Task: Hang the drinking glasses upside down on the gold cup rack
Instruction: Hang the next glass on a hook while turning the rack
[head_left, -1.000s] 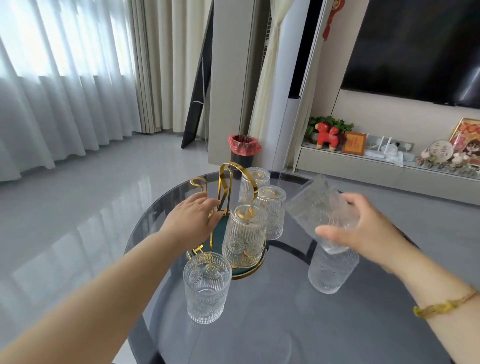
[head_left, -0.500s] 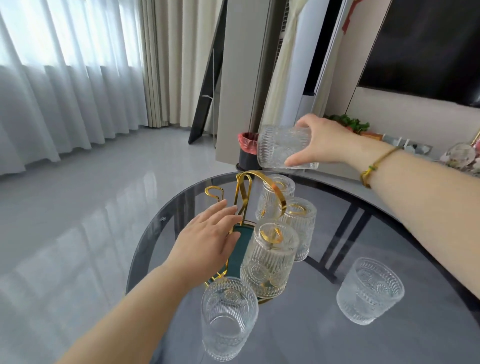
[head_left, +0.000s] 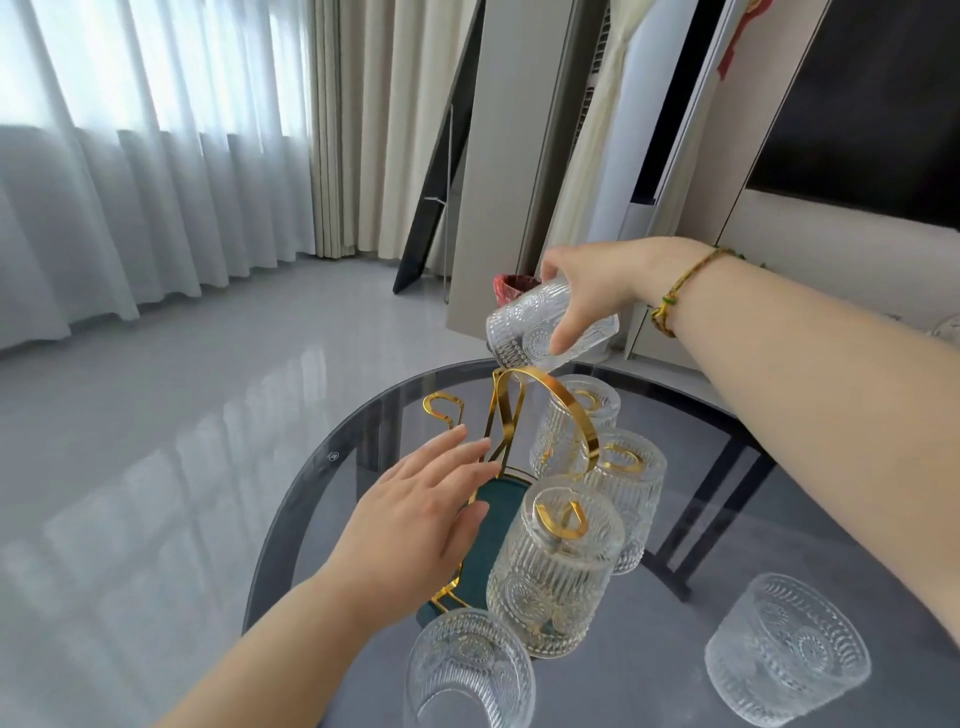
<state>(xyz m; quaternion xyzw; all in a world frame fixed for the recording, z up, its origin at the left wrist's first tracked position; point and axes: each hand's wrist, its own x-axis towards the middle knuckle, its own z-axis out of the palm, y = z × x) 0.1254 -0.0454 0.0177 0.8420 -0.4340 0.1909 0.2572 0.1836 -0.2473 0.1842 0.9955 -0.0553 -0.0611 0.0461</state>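
The gold cup rack with a teal base stands on the round dark glass table. Three ribbed glasses hang upside down on its right side; the nearest one shows a gold hook through its bottom. My right hand grips another ribbed glass, tilted on its side, just above the rack's arched handle. My left hand rests flat with spread fingers against the rack's left side. A bare gold hook sticks up at the rack's far left. Two glasses stand upright on the table, one at the front and one at the right.
The table edge curves around the left and far side over a shiny grey floor. Behind the table are a bin with a red liner, a beige cabinet panel and curtains. A dark screen hangs at the upper right.
My right hand has carried the glass up from the table's right side, across over the rack, and lowered it toward the handle. My left hand stayed on the rack.
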